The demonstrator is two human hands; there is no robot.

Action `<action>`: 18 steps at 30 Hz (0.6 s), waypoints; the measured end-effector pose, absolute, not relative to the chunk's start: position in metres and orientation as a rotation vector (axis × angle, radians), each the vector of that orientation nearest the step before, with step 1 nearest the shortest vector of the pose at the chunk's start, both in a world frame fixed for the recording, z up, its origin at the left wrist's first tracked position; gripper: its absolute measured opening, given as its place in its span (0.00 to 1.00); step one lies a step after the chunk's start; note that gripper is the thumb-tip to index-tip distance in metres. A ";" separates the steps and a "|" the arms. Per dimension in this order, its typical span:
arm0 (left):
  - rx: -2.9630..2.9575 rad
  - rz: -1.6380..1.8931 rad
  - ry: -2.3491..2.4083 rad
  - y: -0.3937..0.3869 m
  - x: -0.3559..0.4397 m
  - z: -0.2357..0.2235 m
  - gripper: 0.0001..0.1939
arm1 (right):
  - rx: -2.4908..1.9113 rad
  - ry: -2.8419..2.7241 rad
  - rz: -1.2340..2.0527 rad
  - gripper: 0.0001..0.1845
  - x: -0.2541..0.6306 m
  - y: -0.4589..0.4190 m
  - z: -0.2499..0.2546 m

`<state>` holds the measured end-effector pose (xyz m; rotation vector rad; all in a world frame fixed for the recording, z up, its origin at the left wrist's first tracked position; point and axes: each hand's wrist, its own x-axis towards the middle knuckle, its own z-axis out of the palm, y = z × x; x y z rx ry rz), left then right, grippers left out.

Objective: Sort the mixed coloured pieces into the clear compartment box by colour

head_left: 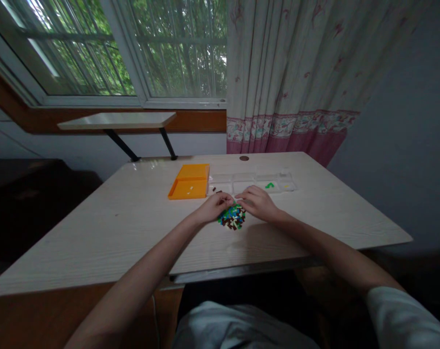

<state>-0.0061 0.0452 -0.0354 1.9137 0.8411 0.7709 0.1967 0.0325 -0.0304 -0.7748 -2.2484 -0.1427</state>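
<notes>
A heap of small toy bricks point(233, 218) in green, blue, brown, white and cream lies on the table before me. My left hand point(217, 205) is at the heap's upper left, its fingers curled and drawn together. Over the upper right edge, my right hand point(258, 201) has its fingers bent and pinched near the left fingertips. Whatever sits between the fingers is too small to make out. Just beyond my hands stands a clear plastic tray point(244, 178) with compartments. Green bricks point(269, 185) lie in one compartment, brown bricks point(214, 189) in another at the left.
An orange case point(189, 182) lies opened at the tray's left, with small white pieces inside it. A raised shelf point(121, 120) on black legs stands at the table's back left. The wooden table point(132, 232) ends in front of my body. A curtain hangs behind.
</notes>
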 end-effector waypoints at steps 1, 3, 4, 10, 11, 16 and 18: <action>1.907 0.773 0.832 0.045 -0.006 -0.035 0.19 | -0.765 -2.259 -0.148 0.10 0.196 0.032 -0.031; 1.885 0.771 0.812 0.045 -0.005 -0.035 0.19 | -0.752 -2.267 -0.150 0.09 0.196 0.032 -0.032; 1.872 0.771 0.801 0.045 -0.005 -0.036 0.20 | -0.748 -2.264 -0.148 0.09 0.196 0.033 -0.033; 1.847 0.747 0.747 0.044 -0.003 -0.036 0.22 | -0.726 -2.243 -0.139 0.08 0.197 0.033 -0.035; 1.855 0.748 0.749 0.044 -0.003 -0.036 0.22 | -0.719 -2.242 -0.142 0.08 0.197 0.033 -0.035; 2.144 0.772 0.885 0.047 -0.010 -0.030 0.17 | -0.736 -2.186 -0.178 0.07 0.200 0.032 -0.028; 2.381 0.726 0.982 0.048 -0.016 -0.028 0.15 | -0.754 -2.119 -0.198 0.06 0.205 0.033 -0.024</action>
